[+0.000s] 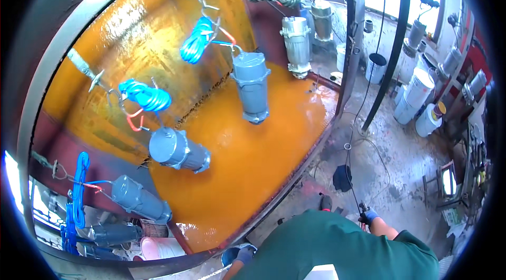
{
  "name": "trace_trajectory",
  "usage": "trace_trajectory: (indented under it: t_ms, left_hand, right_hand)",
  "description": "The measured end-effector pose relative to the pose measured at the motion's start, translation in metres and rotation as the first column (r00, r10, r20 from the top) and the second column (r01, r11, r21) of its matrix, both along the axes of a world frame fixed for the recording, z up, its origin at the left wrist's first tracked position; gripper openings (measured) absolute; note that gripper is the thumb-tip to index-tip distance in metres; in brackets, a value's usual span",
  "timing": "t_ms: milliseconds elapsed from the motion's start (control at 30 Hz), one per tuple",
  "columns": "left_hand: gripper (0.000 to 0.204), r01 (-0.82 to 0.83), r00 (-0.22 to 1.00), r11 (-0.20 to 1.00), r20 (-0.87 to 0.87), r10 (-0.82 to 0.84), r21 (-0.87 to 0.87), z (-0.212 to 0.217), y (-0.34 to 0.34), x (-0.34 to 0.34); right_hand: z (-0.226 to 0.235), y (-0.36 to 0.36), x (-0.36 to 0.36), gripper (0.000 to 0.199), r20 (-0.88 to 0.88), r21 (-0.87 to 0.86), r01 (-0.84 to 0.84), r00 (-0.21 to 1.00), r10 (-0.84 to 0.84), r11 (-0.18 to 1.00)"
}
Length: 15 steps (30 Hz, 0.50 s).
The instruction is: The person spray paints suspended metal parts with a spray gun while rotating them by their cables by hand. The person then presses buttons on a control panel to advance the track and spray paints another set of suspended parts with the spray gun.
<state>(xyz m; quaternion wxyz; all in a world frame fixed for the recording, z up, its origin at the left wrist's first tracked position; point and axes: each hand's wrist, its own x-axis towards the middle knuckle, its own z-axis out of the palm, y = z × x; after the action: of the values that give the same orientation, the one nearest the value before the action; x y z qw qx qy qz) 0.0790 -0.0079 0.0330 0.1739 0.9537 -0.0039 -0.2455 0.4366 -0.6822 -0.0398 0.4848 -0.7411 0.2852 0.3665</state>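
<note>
My right hand [371,215], in a grey-blue glove, is closed round a small dark hand tool [363,218]. A thin black hose [356,187] runs from it up past a ring; the tool's exact kind is hard to make out. Low in the view, my gloved left hand [244,254] is at the rim of a dark bucket [230,256], its fingers curled and partly hidden. In front of me hang grey-blue submersible pumps [251,87], another pump [179,150] and a third pump [139,197], each with a coiled blue cable [145,96].
The pumps hang in a booth with a wet orange back wall [132,32] and orange-coated floor [247,174], edged by a raised lip [274,207]. Bare metal pumps [297,45] hang farther right. White buckets [420,87] and a dark post [392,42] stand on the right.
</note>
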Motion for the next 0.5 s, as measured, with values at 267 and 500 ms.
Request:
trace_trajectory:
  t_ms: [267,500]
  left_hand:
    - [0.038,-0.363,0.894,0.924,-0.236,0.382,0.119,0.008,-0.026,0.137]
    - [0.046,-0.440,0.868,0.881,-0.169,0.467,0.177,0.052,-0.052,0.251]
  right_hand:
    - [-0.037,-0.037,0.031,0.050,0.056,-0.140,-0.054,0.996,0.062,0.989]
    - [-0.004,-0.053,0.069,0.073,-0.002,-0.094,-0.051,0.999,0.051,0.994]
